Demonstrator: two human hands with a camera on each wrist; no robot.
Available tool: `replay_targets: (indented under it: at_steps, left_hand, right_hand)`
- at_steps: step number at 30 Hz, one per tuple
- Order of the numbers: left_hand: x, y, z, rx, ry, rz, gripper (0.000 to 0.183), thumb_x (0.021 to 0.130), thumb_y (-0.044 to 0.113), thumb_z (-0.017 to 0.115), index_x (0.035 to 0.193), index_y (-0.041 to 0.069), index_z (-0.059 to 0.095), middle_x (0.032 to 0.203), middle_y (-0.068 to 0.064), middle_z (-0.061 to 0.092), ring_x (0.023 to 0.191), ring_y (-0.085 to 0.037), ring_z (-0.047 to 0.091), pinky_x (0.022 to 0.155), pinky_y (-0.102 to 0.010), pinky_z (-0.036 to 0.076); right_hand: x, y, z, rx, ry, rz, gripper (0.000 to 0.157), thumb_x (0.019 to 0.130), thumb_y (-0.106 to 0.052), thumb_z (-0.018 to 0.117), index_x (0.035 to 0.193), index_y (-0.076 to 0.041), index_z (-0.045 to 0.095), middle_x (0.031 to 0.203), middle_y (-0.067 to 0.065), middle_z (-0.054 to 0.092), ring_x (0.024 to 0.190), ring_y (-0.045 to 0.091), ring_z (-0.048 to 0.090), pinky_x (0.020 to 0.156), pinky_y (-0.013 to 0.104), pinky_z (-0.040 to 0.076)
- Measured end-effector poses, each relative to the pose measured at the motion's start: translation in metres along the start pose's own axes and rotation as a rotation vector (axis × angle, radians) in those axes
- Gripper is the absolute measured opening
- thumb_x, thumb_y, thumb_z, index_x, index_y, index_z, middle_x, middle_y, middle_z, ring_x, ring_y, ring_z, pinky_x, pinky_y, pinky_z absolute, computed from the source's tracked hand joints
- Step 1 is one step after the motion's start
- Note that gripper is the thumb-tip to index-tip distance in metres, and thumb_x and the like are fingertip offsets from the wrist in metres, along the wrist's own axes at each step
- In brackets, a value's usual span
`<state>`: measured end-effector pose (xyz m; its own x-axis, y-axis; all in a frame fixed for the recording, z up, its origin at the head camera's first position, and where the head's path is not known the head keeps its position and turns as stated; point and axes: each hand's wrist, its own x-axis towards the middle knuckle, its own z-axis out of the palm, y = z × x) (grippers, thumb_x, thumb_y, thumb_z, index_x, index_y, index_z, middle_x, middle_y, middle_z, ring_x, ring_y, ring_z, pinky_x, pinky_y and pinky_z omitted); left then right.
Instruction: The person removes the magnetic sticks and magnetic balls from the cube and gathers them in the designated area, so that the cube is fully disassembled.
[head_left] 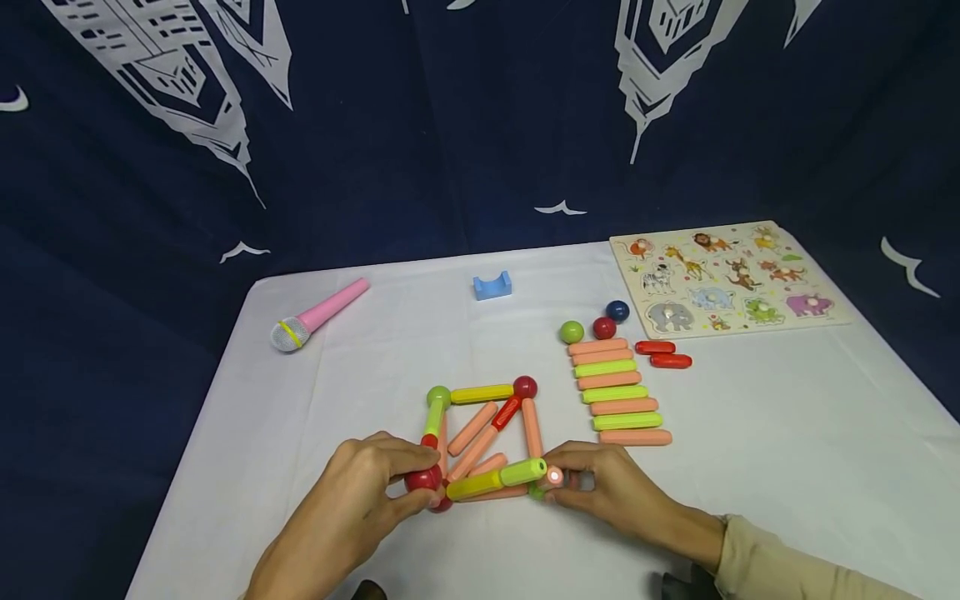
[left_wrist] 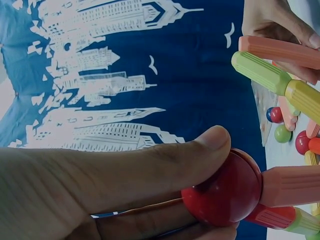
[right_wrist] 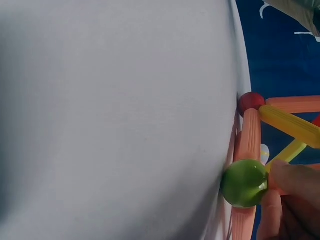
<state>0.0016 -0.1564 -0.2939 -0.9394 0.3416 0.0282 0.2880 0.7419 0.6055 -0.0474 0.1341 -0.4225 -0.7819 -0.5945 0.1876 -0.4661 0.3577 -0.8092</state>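
Observation:
A frame of magnetic sticks and balls stands on the table. At its near left corner my left hand [head_left: 352, 492] pinches a red ball [left_wrist: 227, 190] between thumb and fingers, above another red ball [head_left: 441, 503]. My right hand [head_left: 607, 486] pinches an upright salmon stick [head_left: 554, 476] at the near right corner, by a green ball [right_wrist: 245, 183]. From the held red ball, a yellow stick [head_left: 472, 484] and a lime stick [head_left: 522, 472] joined end to end slant toward the right hand. The lime stick's far end looks free.
Right of the frame lies a row of salmon and lime sticks [head_left: 617, 392], with loose green [head_left: 572, 332], red [head_left: 603, 327] and blue balls [head_left: 617, 312] behind. Two red sticks [head_left: 670, 361], an animal puzzle board [head_left: 735, 279], a blue block [head_left: 492, 286] and a pink microphone [head_left: 318, 315] lie farther back.

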Motion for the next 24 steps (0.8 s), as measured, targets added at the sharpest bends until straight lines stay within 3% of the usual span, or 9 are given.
replay_targets:
  at_steps: [6,13,19,24]
  left_hand:
    - [0.0,0.0,0.0,0.0,0.007,0.008,0.03,0.072,0.009,0.087,0.101,0.008,0.079,0.095,0.003,0.075,0.089,-0.008,0.065,0.071,-0.018,0.054]
    - [-0.002,0.0,0.0,0.011,0.021,0.034,0.025,0.073,0.008,0.086,0.097,0.013,0.08,0.093,0.008,0.074,0.087,-0.006,0.063,0.071,-0.02,0.055]
    - [-0.001,0.0,0.0,0.015,0.02,0.029,0.027,0.071,0.009,0.087,0.097,0.012,0.08,0.093,0.007,0.074,0.087,-0.008,0.064,0.07,-0.018,0.054]
    - [-0.001,0.001,0.001,0.039,0.029,0.022,0.027,0.071,0.01,0.087,0.097,0.012,0.08,0.093,0.006,0.074,0.086,-0.006,0.063,0.071,-0.019,0.054]
  right_hand:
    - [-0.001,0.005,0.002,-0.001,0.008,-0.018,0.022,0.082,-0.011,0.08,0.101,-0.018,0.073,0.098,-0.011,0.069,0.078,0.004,0.059,0.064,0.022,0.053]
    - [-0.008,0.01,-0.005,0.04,-0.043,0.004,0.014,0.09,-0.009,0.072,0.102,-0.012,0.067,0.098,-0.008,0.066,0.083,0.004,0.062,0.07,0.024,0.055]
    - [-0.019,0.014,-0.02,-0.124,-0.003,-0.038,0.03,0.083,-0.004,0.078,0.11,-0.012,0.069,0.091,-0.014,0.064,0.079,0.0,0.059,0.067,0.024,0.054]
    - [-0.032,0.019,-0.041,-0.248,0.059,0.021,0.038,0.076,-0.005,0.084,0.11,-0.012,0.069,0.088,-0.017,0.063,0.075,-0.002,0.058,0.065,0.023,0.053]
